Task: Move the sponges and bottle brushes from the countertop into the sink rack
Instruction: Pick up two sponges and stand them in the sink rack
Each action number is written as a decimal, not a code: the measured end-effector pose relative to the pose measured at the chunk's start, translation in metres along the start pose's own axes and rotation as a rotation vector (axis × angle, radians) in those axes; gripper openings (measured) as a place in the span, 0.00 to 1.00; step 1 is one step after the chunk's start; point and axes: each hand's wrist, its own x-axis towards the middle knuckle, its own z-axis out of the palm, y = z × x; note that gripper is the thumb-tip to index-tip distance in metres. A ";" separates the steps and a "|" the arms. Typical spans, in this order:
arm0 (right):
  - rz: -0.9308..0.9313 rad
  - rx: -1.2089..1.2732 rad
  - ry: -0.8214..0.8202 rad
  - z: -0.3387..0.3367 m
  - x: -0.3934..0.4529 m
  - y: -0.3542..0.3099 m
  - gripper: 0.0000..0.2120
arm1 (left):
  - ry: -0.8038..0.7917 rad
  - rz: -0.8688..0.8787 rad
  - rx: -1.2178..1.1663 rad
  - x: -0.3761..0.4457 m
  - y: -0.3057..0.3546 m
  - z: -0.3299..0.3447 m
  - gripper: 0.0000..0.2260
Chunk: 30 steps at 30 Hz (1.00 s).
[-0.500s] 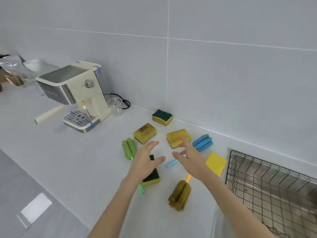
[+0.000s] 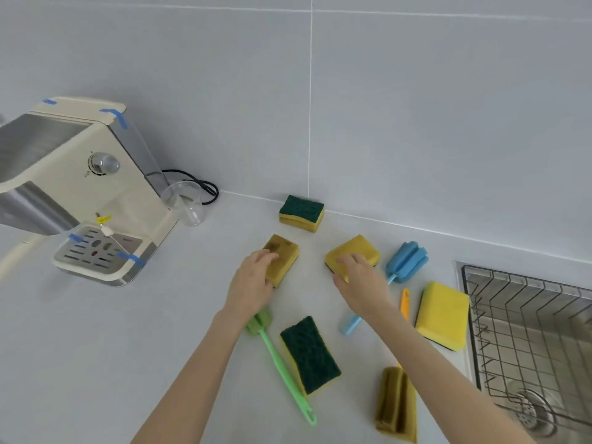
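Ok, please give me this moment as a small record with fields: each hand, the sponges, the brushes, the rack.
left hand: resting on stained yellow sponge, grip unclear
right hand: on yellow sponge, grip unclear
other sponges on countertop: green-topped by wall; green-topped in front; yellow near sink
brushes on countertop: green, blue, olive
sink rack: no sponges or brushes visible inside

My white countertop [image 2: 166, 318] carries a coffee machine [image 2: 80, 193] and clear cup [image 2: 187, 203] at left, five sponges [image 2: 301, 213] [image 2: 283, 256] [image 2: 354, 251] [image 2: 443, 315] [image 2: 310, 354], and green [image 2: 278, 357], blue [image 2: 405, 261] and olive [image 2: 395, 405] brushes near the sink rack [image 2: 525, 331].
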 end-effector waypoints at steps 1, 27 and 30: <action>0.012 -0.054 0.022 0.002 0.004 -0.002 0.11 | -0.008 0.007 0.030 0.004 -0.003 0.001 0.25; -0.079 -0.025 0.209 -0.001 0.006 0.031 0.04 | 0.089 0.126 -0.011 0.027 0.015 0.018 0.21; -0.143 0.080 0.265 -0.018 -0.014 0.049 0.05 | 0.114 0.179 -0.041 0.020 0.043 0.026 0.21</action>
